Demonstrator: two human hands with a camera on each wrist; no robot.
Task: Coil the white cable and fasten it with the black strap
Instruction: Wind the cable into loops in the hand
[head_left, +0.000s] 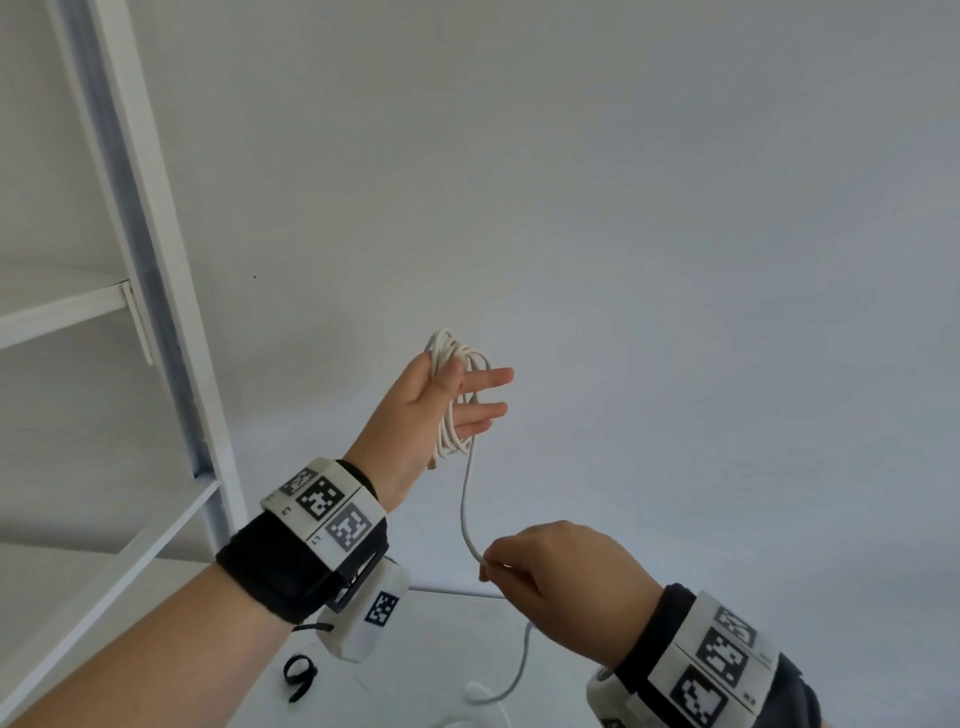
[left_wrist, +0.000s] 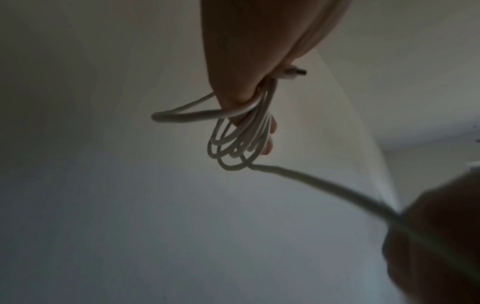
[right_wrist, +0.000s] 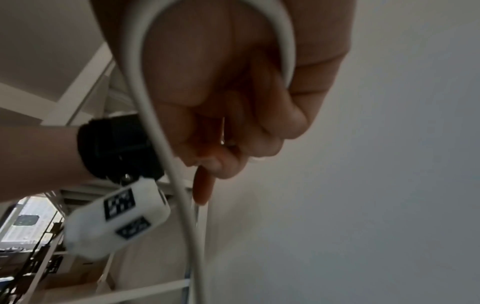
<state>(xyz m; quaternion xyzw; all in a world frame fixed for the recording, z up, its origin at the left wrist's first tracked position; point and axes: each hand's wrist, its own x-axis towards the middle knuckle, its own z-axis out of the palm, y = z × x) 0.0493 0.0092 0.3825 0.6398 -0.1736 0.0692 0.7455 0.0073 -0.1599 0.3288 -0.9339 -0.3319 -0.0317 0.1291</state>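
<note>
The white cable (head_left: 451, 410) is wound in several loops around my raised left hand (head_left: 467, 395). The fingers point right and the thumb pins the loops to the palm. In the left wrist view the loops (left_wrist: 233, 144) hang from that hand (left_wrist: 244, 61), and the cable's plug (left_wrist: 296, 73) sticks out by the palm. One strand drops from the coil to my right hand (head_left: 498, 564), which pinches it lower down and to the right. In the right wrist view the curled fingers (right_wrist: 233, 123) grip the cable (right_wrist: 182, 195). The tail runs down to the table. The black strap (head_left: 300, 675) lies on the table under my left forearm.
A white shelf frame (head_left: 156, 260) stands at the left, close to my left arm. A plain white wall fills the background. The white table (head_left: 415, 649) lies below the hands, with the cable's loose end (head_left: 488, 696) curled on it.
</note>
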